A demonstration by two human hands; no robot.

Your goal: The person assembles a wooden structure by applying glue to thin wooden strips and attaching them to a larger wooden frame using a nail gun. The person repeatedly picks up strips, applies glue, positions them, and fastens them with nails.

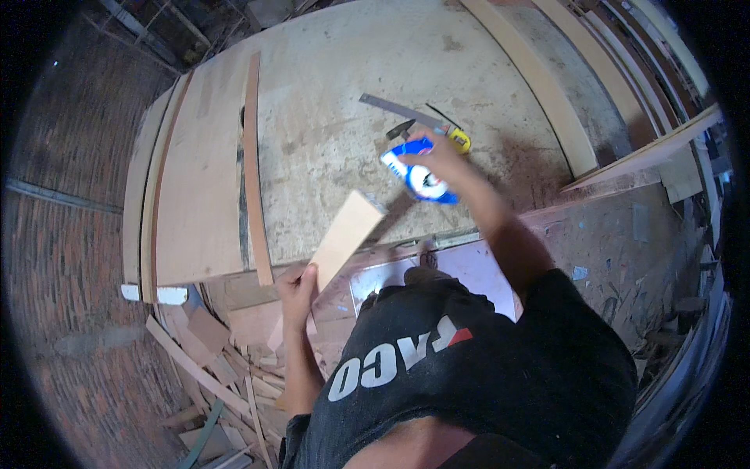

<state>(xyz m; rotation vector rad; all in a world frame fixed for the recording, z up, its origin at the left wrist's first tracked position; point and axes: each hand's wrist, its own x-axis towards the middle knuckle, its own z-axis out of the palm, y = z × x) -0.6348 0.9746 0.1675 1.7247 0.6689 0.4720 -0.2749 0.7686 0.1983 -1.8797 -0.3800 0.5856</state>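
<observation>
My left hand (297, 288) grips the lower end of a short, pale wooden board (344, 238), thumb on its face, and the board slants up to the right in front of the workbench (328, 156). In my right hand (441, 156) is a blue-and-white plastic pouch (428, 184), held tilted over the bench beyond the board's upper end. Just past that hand lie a hammer (401, 130), partly hidden, a metal ruler (391, 107) and a yellow tape measure (459, 141). A thin dark stick (444, 116) rests beside them.
A narrow wooden strip (251, 172) lies along the bench's left part. Long boards (539, 78) line its right side. Wood offcuts (226, 359) litter the floor at lower left, near a brick wall (70, 234). A pale sheet (476, 270) lies below the bench edge.
</observation>
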